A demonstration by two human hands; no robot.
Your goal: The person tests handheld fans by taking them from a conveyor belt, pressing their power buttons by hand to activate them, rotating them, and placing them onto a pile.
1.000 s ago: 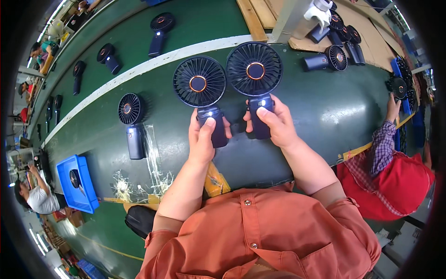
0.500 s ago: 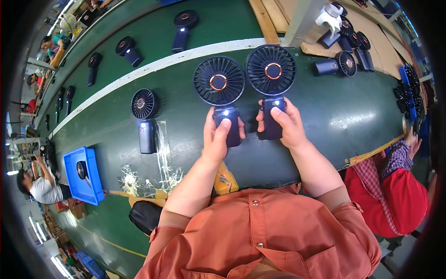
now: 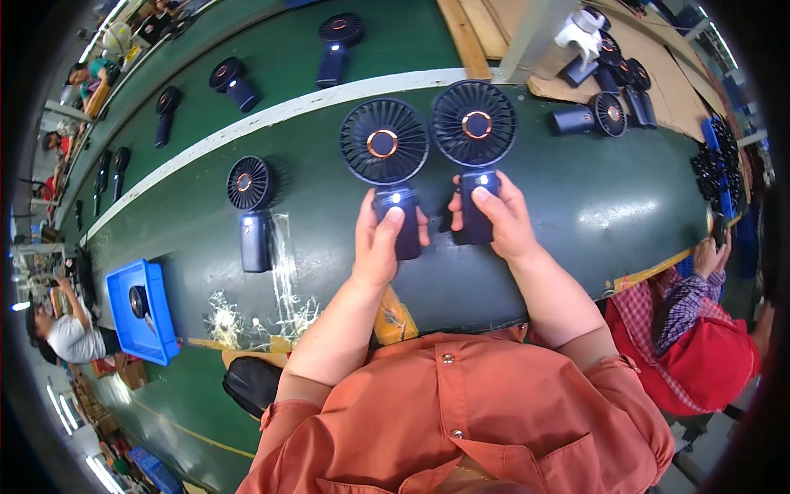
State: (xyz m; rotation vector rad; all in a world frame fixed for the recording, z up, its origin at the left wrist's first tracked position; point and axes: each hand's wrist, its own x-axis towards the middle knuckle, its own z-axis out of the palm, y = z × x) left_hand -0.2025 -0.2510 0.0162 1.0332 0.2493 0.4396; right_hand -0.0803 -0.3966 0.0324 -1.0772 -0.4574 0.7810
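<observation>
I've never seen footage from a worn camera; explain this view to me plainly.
No machine here, just a person. A wide fisheye camera on that person's head looks down, so straight edges bend toward the rim. The bare left hand holds a dark handheld fan; the bare right hand holds a matching fan. A third fan sits left of them on the green work surface; more fans are on and beside the cardboard at upper right. A blue tray at far left holds another fan.
</observation>
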